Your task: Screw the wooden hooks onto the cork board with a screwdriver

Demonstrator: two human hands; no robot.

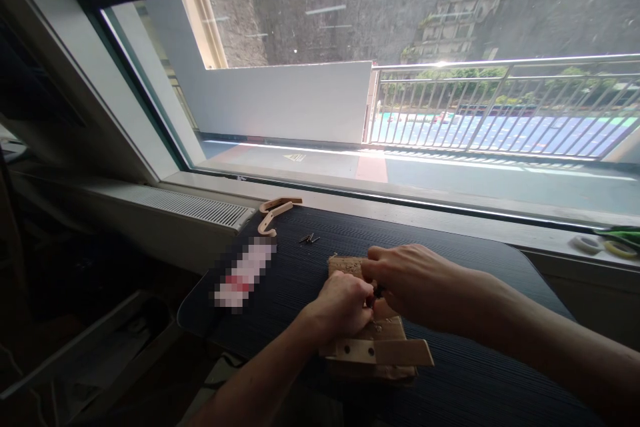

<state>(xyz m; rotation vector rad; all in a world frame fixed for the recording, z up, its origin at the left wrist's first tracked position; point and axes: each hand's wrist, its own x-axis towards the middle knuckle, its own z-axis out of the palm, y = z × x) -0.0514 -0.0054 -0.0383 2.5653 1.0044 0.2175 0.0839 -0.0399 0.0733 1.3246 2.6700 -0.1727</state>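
Observation:
A worn wooden board (pixel 390 329) lies on the dark table, with both hands over its middle. Low across it sits a pale wooden piece (pixel 403 352) with two dark round spots, screw heads or holes. My left hand (pixel 345 303) is closed, resting on the board, fingertips pinched by a small dark item between the hands. My right hand (pixel 407 283) curls its fingers around that same spot from the right. What either hand holds is mostly hidden. Beyond them, several screws (pixel 310 239) lie loose, close to two curved wooden hooks (pixel 275 217).
A blurred-out pink and white item (pixel 245 275) lies at the left of the dark table (pixel 450 387). Behind stand a window sill (pixel 350 203) and a large window. Tape rolls (pixel 620 249) and a green-handled item (pixel 627 233) sit at the far right. A vent grille (pixel 190 205) is at left.

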